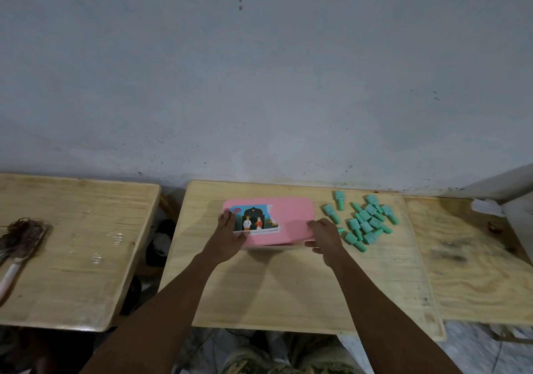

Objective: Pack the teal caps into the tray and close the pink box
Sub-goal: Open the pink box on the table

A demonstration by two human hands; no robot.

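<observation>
On the left table lies a brush (pixel 21 239), well apart from the work. The left hand (pixel 229 236) presses flat, fingers spread, on the pink box (pixel 288 218), steadying its lid. The right hand (pixel 324 239) pinches the lid's near right edge (apparently lifting it). The teal caps (pixel 364 221) lie heaped just right of the box, none packed; the tray is not visible.

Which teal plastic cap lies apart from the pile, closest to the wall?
The teal cap at the pile's far left corner; it lies alone, touching no other.
</observation>
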